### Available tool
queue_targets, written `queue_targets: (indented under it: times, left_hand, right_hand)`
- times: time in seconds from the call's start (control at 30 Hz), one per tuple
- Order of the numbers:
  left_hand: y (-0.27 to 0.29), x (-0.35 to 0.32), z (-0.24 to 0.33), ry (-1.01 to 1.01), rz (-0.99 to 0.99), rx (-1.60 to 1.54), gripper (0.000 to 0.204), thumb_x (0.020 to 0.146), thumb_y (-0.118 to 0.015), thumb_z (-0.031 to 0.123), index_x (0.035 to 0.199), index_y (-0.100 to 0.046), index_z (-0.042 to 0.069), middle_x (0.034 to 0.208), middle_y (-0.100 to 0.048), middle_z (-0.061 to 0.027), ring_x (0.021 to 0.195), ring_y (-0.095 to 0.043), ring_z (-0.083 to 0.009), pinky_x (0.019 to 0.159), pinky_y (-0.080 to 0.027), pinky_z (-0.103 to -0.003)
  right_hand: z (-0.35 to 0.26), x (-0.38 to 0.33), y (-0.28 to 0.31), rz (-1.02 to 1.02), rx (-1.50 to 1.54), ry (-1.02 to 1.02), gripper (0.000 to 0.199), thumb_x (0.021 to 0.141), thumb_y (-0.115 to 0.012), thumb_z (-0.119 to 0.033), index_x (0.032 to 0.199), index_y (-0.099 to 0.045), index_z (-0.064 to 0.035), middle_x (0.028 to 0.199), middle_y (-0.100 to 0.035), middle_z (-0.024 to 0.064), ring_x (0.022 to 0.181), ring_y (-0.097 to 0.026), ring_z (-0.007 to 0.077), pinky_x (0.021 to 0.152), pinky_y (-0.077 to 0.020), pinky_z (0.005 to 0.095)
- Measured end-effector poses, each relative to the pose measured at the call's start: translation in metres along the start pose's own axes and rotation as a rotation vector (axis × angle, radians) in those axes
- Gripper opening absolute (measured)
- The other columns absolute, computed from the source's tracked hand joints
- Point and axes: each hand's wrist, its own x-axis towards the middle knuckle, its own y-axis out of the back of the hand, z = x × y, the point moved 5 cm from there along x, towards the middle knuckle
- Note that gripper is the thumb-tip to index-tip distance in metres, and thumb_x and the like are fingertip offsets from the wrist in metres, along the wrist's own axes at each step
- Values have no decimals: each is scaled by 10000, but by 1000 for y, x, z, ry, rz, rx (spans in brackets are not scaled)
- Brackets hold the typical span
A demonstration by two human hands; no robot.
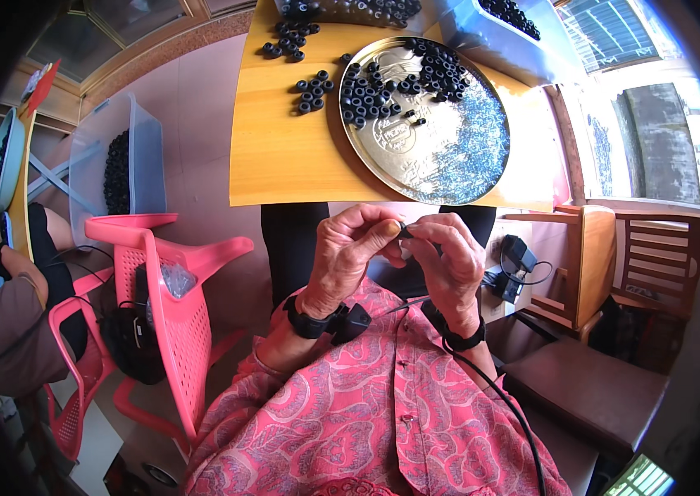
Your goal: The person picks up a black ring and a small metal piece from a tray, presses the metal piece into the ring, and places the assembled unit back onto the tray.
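Note:
My left hand (343,258) and my right hand (454,258) meet in front of my chest, just off the near edge of the table. Both are closed in a pinch on one small black ring-like part (404,232), mostly covered by my fingertips. Beyond them, a round metal tray (416,178) rests on the yellow table (276,161), its near rim by the table's edge. Many black rings (441,70) are heaped on the tray's far side, with looser ones (366,95) at its left. Two small groups of rings (310,93) lie on the tabletop left of the tray.
Clear plastic bins (490,41) holding black parts stand at the table's far side. Left are pink plastic chairs (172,331), another clear bin (143,178) and a seated person (15,306). Wooden chairs (594,264) stand right. A black cable (515,405) runs from my right wrist.

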Motion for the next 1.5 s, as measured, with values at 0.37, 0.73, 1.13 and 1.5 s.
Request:
queue_targets:
  times: [0.37, 0.73, 1.13, 1.5]
  left_hand:
    - [4, 1, 3, -5, 5, 163, 144, 911, -626, 95, 982, -649, -29, 836, -662, -77, 681, -649, -133, 624, -572, -270]
    - [7, -5, 1, 28, 60, 367, 215, 912, -619, 67, 1093, -646, -45, 890, -694, -81, 800, -663, -120, 744, -570, -256]
    - [9, -4, -4, 104, -12, 291, 198, 894, -642, 53, 1052, -643, -66, 933, -692, -109, 846, -660, -134, 774, -566, -267]
    - [16, -3, -10, 60, -49, 408, 216, 914, -613, 58, 1090, -637, -66, 908, -698, -99, 807, -664, -124, 741, -559, -243]
  right_hand:
    - [-2, 5, -3, -76, -130, 73, 207, 744, -706, 17, 925, -621, -37, 832, -609, 96, 712, -631, 250, 603, -507, 333]
    - [0, 3, -12, -240, -283, 162, 271, 705, -671, 1, 951, -561, -25, 831, -552, 107, 733, -589, 289, 581, -492, 377]
    - [9, -4, -17, -300, -262, 61, 215, 758, -674, -40, 929, -546, -20, 803, -538, 128, 724, -590, 332, 578, -484, 417]
    - [16, -3, -15, -321, -233, -10, 167, 746, -697, -72, 809, -554, -16, 714, -543, 127, 656, -595, 344, 568, -491, 414]
